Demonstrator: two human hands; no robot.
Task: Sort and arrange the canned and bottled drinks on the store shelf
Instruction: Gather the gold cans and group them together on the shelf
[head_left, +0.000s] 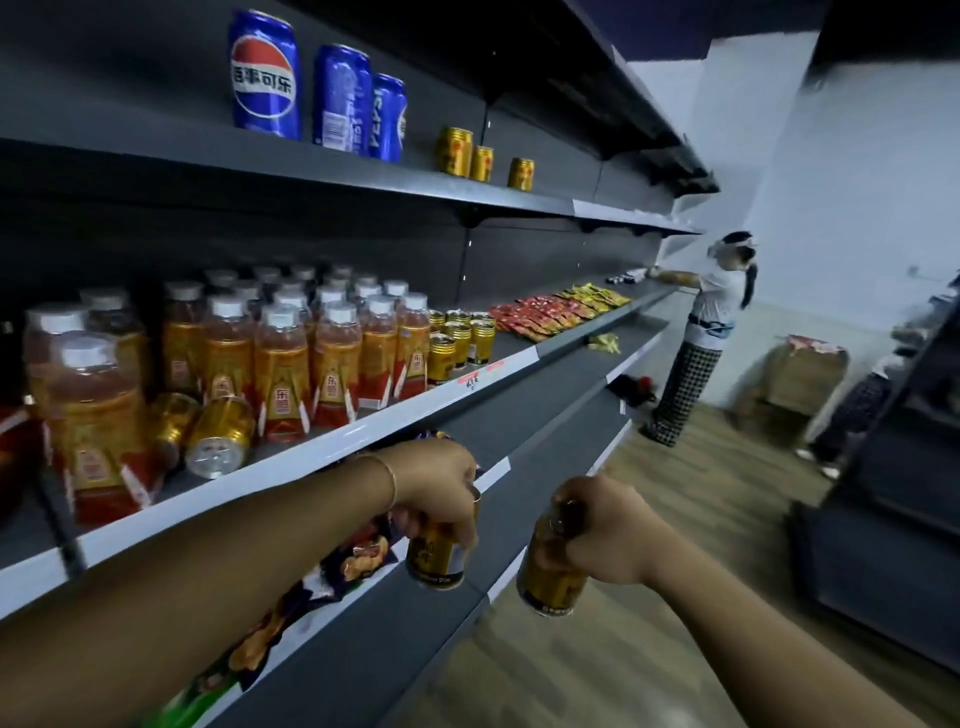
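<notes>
My left hand (436, 488) grips a gold can (435, 557) from above, in front of the lower shelf edge. My right hand (597, 530) holds a second gold can (551, 582) the same way, just to the right, over the aisle floor. On the middle shelf (332, 441) stand several orange bottled drinks (332, 353), with upright gold cans (460, 338) to their right and two gold cans lying on their sides (221, 436) at the front left. The top shelf holds three blue cola cans (317, 88) and three gold cans (483, 156).
Red and yellow snack packets (556, 312) lie further along the middle shelf. Snack bags (358, 556) sit on the shelf below my left arm. Another person (701, 332) stands at the far end of the shelving. Dark shelving (893, 493) lines the aisle's right side.
</notes>
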